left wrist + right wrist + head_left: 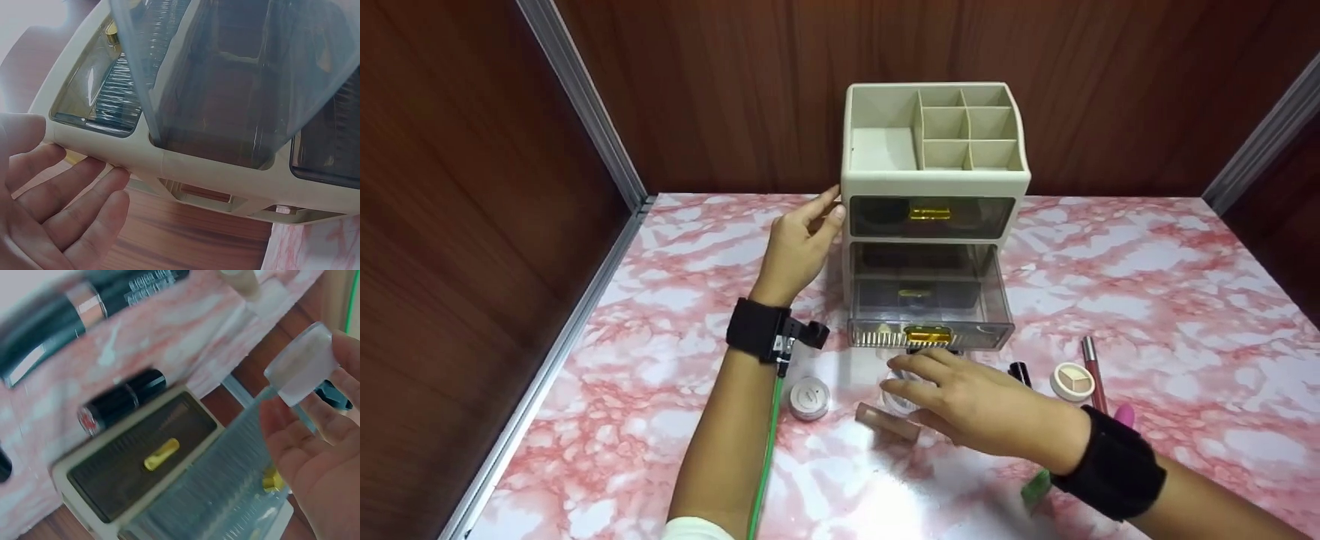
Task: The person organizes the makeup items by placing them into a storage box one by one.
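In the head view, the right hand pinches a small clear jar between thumb and fingers, just in front of the pulled-out middle drawer of the cream cosmetics organizer. That gap looks like the relation any move turns on: from the jar, the drawer lies forward, away from the person, and the right hand is the nearer one. The left hand rests its fingertips against the organizer's left side, fingers extended and slightly apart. A brownish tube lies slantwise on the surface beside the right hand, its far end pointing left; a lidded jar stands farther left. The right fingers cover part of the clear jar, and a dark item behind them is too hidden to name.

In the left wrist view, the palm shows and the hand grips nothing small — its fingertips meet the organizer's edge. The clear drawer juts toward the camera; the right hand is out of frame.

In the right wrist view, the clear jar sits tilted in the pinch, pale and blurred, its contents unreadable. A black lipstick tube lies beside the organizer — another black tube is cut off at the edge.
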A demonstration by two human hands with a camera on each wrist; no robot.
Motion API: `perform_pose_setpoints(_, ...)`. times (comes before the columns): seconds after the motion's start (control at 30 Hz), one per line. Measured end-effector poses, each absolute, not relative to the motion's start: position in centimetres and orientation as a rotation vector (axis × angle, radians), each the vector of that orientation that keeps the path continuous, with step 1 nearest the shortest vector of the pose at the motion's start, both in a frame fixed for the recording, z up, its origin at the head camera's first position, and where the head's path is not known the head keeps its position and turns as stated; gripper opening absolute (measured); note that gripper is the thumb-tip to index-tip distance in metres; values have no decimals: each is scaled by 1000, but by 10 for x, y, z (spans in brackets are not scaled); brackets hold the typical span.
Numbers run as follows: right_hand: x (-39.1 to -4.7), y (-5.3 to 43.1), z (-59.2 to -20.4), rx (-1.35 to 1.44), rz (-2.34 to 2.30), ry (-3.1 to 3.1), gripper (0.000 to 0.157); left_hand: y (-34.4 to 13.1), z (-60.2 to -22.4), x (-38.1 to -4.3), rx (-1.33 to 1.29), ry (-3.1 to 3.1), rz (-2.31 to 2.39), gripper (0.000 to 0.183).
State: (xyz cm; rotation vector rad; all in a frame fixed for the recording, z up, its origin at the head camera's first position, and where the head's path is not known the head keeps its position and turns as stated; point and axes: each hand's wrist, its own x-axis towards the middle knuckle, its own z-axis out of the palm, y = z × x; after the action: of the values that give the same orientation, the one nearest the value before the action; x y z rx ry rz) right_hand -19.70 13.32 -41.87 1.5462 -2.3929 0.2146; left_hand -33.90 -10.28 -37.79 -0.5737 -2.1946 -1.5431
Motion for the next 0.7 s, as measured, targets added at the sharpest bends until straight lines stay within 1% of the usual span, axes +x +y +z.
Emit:
perform_pose_setpoints(0.23, -200, 132, -398, 1564, 287, -2347, 42, -104, -378, -339, -603, -2193, -1569, 39)
perform_pose_setpoints(0.5, -208, 125, -373, 1589, 377, -2321, 45, -105, -378, -339, -598, -2194, -1576, 40)
perform_pose_setpoints(0.7, -220, 118, -352, 1541, 402, -2286, 44, -104, -377, -338, -601, -2206, -1549, 41)
